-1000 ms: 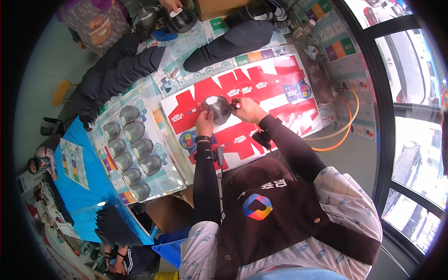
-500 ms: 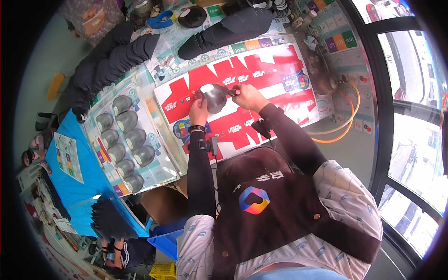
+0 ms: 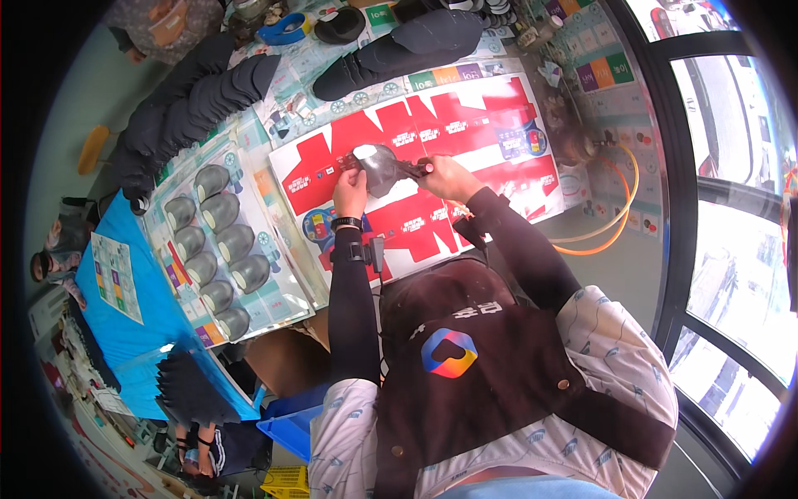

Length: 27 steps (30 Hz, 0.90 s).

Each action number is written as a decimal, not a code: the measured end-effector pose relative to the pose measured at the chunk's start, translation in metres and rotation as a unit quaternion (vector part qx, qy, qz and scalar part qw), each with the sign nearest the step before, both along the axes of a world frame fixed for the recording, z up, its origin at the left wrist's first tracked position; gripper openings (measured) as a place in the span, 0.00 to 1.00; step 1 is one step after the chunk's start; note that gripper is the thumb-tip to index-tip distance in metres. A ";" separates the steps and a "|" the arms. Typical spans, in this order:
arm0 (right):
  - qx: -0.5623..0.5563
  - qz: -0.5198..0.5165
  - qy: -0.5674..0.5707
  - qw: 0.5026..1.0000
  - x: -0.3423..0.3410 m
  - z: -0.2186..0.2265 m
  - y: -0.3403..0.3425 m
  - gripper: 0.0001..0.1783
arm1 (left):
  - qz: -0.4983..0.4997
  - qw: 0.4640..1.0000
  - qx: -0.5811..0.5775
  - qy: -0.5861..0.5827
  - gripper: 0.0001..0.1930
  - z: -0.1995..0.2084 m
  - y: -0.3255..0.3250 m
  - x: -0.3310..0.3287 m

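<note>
Your worktop (image 3: 249, 179) is covered by a red and white printed sheet (image 3: 465, 141), and both your hands meet over its middle. Between them you hold a dark grey cap (image 3: 381, 169), raised just above the sheet, its pale inside edge turned up at the top left. Your left hand (image 3: 351, 185) closes its grip on the cap's left side, thumb and fingers pinched on the rim. Your right hand (image 3: 442, 175) has its grip shut on a thin dark part at the cap's right edge; what that part is, you cannot tell from here. Both forearms in black sleeves reach up from your body, left nearly straight, right bent at the elbow and angled inward. A watch (image 3: 347, 223) sits on your left wrist.

To your left, a tray (image 3: 274, 291) holds a row of grey cap forms (image 3: 218, 249). Beyond it, a long stack of dark caps (image 3: 179, 112) curves along the worktop's far edge, and more lie past the sheet (image 3: 416, 46). An orange hose (image 3: 619, 212) loops at your right, well apart from your hands.
</note>
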State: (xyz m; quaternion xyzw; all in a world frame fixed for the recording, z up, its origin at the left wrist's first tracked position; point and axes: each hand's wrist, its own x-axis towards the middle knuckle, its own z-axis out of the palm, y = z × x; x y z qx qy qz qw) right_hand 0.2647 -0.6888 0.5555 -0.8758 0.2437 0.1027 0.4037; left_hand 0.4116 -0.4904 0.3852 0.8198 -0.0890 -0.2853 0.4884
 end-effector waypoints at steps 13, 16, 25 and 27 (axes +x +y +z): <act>0.031 -0.049 -0.054 0.997 0.019 0.007 -0.002 0.21 | 0.032 0.997 -0.023 0.062 0.18 0.027 0.001 -0.001; 0.035 0.064 0.019 0.997 0.023 0.014 0.001 0.20 | 0.034 0.998 -0.006 0.046 0.18 0.024 0.010 0.000; 0.058 0.028 -0.009 0.998 0.002 0.005 0.013 0.15 | 0.026 0.997 -0.005 0.067 0.19 0.029 0.008 -0.002; 0.064 -0.008 -0.021 0.998 -0.004 -0.001 0.009 0.15 | 0.033 0.997 -0.022 0.065 0.18 0.033 0.000 -0.005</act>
